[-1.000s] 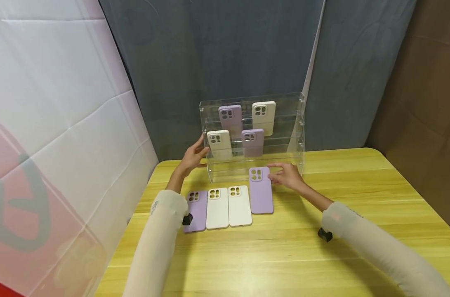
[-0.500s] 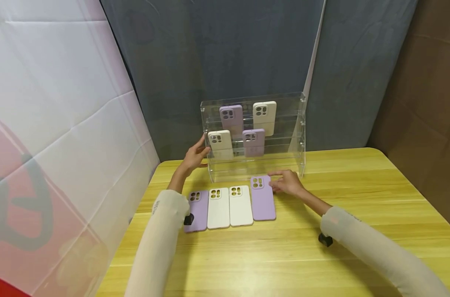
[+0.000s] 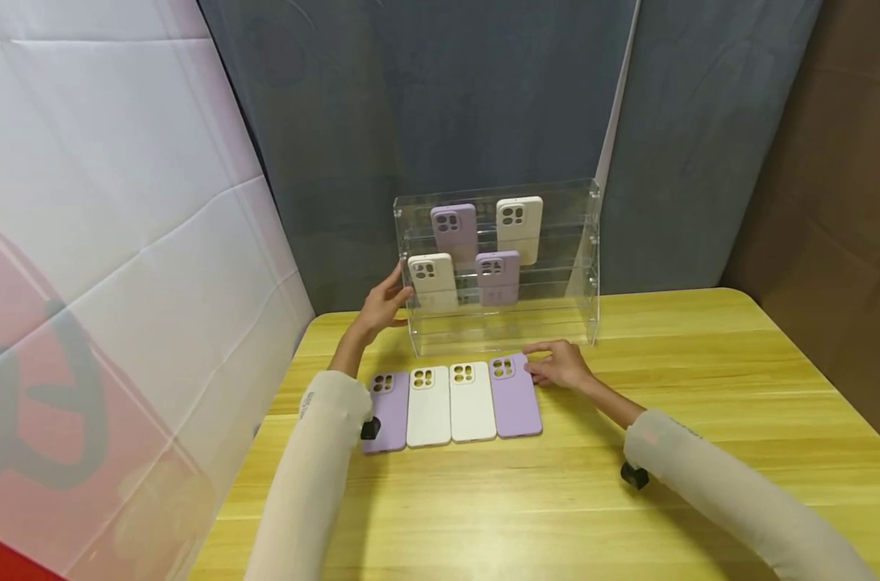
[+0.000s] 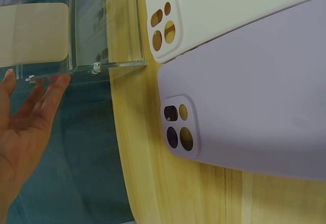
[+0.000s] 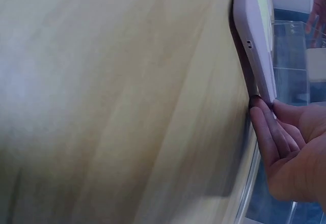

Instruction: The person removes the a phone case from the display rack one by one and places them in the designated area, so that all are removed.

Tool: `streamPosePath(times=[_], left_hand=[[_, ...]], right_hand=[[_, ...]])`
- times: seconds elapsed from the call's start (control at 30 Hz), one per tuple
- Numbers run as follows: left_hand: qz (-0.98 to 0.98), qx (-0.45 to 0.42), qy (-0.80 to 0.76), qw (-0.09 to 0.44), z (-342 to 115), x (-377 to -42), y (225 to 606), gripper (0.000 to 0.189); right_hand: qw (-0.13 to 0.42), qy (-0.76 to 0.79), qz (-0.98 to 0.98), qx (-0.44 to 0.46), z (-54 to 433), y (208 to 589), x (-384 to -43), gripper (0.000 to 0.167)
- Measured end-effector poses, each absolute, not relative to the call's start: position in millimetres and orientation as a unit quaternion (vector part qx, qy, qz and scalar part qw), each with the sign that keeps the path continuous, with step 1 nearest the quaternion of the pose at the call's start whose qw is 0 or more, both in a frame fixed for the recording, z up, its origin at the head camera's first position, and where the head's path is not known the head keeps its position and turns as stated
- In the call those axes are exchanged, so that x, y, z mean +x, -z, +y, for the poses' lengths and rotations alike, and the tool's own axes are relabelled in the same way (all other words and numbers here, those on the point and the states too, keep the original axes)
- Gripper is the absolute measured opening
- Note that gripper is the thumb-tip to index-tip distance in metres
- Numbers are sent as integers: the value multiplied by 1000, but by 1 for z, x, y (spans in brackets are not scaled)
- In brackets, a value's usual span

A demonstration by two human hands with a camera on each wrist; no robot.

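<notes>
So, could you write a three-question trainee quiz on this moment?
1. How many rectangular purple or white phone cases stand in the clear acrylic rack?
2. True or false: the person's bare right hand pinches a white case.
3. In the row in front of the rack, the two end cases are: A) both white; B) both purple; C) one of each.

Key: 1. Four. 2. False, a purple case. 3. B.

Purple case [image 5: 254, 35] cut off by right wrist view's top edge, sleeve lettering [image 3: 306, 405] unreadably small

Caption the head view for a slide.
Left hand at the rack, right hand pinching the rightmost purple case beside a white case.
</notes>
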State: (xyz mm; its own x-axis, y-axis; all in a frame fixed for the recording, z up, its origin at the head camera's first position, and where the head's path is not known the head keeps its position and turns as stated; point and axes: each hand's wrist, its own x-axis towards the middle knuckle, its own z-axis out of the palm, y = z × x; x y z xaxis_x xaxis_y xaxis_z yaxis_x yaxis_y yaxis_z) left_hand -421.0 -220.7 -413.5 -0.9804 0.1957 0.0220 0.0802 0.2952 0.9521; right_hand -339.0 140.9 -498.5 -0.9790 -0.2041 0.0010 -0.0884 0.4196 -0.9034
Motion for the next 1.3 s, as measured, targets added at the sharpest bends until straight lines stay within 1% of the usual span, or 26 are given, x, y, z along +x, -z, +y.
streamPosePath(times=[0.27, 0.63, 0.93, 1.13, 1.3], left_hand=[[804, 83, -587, 50, -220, -420, 413, 69], [804, 85, -586, 56, -222, -420, 413, 69], [802, 88, -588, 61, -220, -420, 411, 69], [802, 87, -587, 62, -220, -419, 410, 69], [803, 85, -587, 63, -221, -417, 409, 69]], right_hand=[[45, 543, 833, -95, 143, 503, -338, 35], [3, 539, 837, -96, 143, 509, -335, 31], [0, 545, 834, -83, 145, 512, -337, 29], [0, 549, 830, -97, 149, 510, -337, 31], [-45, 493, 861, -116, 152, 505, -340, 33]])
